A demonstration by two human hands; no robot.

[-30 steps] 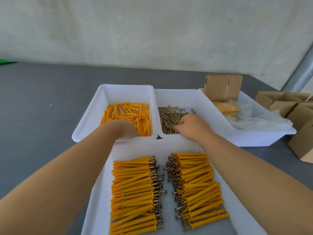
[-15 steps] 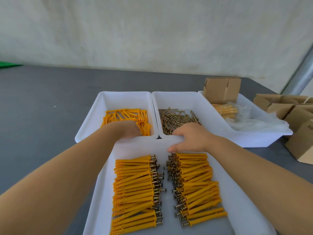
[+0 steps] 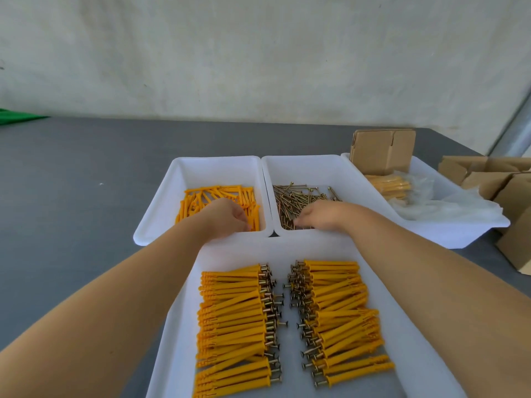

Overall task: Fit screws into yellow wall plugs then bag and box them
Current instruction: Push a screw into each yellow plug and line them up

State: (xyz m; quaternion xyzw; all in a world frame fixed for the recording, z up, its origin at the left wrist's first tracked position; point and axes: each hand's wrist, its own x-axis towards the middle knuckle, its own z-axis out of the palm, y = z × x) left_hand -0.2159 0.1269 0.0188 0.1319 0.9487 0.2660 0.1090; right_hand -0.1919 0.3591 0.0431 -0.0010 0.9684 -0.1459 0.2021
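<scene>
Two hands reach forward, forearms bare and stretched out over the near tray.

Left hand: knuckles up, fingers curled down into the loose yellow wall plugs, fingertips pinched together at the near right corner of the heap; whether a plug is actually caught between them cannot be told.

Right hand: palm down, fingers bent toward the left and lying among the screws; whether they have closed on a screw cannot be told.

Left bin: white plastic, holds the loose plugs in its near half.

Right bin: white plastic, touching the left bin side by side, holds the brass-coloured screws in a scattered heap.

Near tray: white, just in front of both bins. Contents: fitted plugs in two rows, left row and right row, screw heads facing each other across a narrow gap at the middle.

Far-right bin: white, beside the screw bin. Contents: a folded cardboard box standing at its far end, a bagged bundle of plugs, and clear plastic bags.

Cardboard boxes: several, at the right edge of the grey surface.
</scene>
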